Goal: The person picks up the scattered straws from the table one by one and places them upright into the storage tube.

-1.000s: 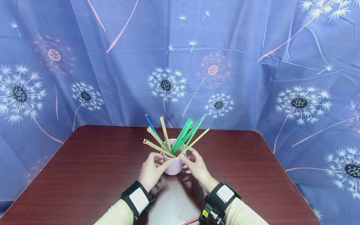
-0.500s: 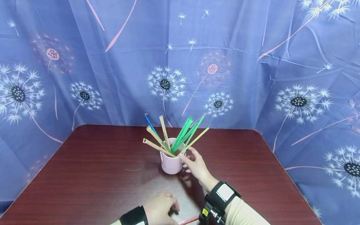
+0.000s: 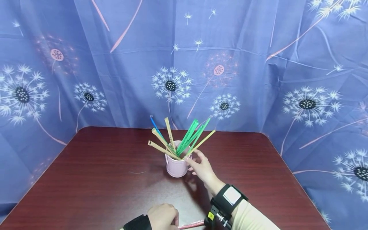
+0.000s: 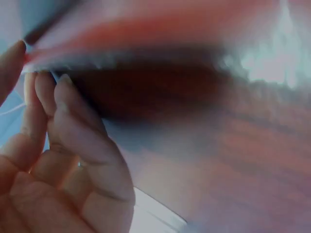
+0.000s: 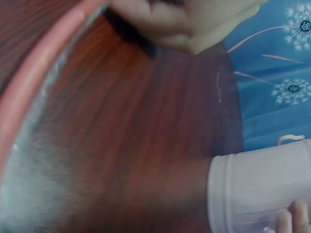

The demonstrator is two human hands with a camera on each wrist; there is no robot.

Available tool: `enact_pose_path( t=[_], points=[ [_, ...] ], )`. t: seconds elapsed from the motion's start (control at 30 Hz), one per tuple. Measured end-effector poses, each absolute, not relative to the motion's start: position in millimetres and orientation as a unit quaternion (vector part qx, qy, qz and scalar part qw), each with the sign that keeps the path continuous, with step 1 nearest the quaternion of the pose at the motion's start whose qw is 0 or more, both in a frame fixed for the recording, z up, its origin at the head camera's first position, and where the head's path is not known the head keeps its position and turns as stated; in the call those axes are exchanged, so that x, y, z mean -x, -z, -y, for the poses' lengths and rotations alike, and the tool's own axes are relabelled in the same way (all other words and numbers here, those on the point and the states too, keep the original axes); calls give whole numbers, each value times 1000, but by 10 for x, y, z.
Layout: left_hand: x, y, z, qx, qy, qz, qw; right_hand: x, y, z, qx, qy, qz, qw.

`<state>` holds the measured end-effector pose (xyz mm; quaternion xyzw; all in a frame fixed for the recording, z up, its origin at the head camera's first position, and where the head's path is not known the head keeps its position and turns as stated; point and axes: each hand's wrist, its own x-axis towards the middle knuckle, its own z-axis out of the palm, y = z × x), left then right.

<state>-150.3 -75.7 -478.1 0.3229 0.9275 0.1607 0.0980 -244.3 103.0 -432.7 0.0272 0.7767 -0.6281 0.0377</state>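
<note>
A small pink pail [image 3: 176, 168] stands upright on the table, holding several slim wrapped straws: green ones [image 3: 188, 137], yellowish ones [image 3: 159, 137] and a blue one [image 3: 154, 124]. My right hand [image 3: 203, 169] grips the pail's right side, thumb at the rim and fingers curved along the wall. At the bottom of the head view, my left hand [image 3: 163, 216] pinches the left end of a red straw [image 3: 191, 225] in a clear wrapper. The left wrist view shows the thumb and fingertips [image 4: 65, 80] meeting at that end. The right wrist camera hides the straw's other end.
The dark red wooden table [image 3: 95, 179] has rounded far corners. A blue curtain [image 3: 129, 80] with dandelion prints hangs behind it and at both sides. A thin pale thread [image 3: 137, 172] lies left of the pail.
My left hand has let go of the pail, come down toward the near edge and taken hold of the red straw's end. My right hand has stayed on the pail.
</note>
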Motion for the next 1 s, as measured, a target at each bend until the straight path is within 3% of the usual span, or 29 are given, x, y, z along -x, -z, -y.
enact_pose_path(
  t=[0.33,0.57,1.0],
  points=[
    [1671,4604,988,-252,-260,-931,44,2479,4054,-1150,-38,567,-820,67],
    [1850,4401,1072,-205,-385,-900,5,2449,3957,-1238,-64,662,-746,16],
    [1907,4287,672,-124,-546,-828,-26,2179,4003,-1073,6,783,-622,2]
  ],
)
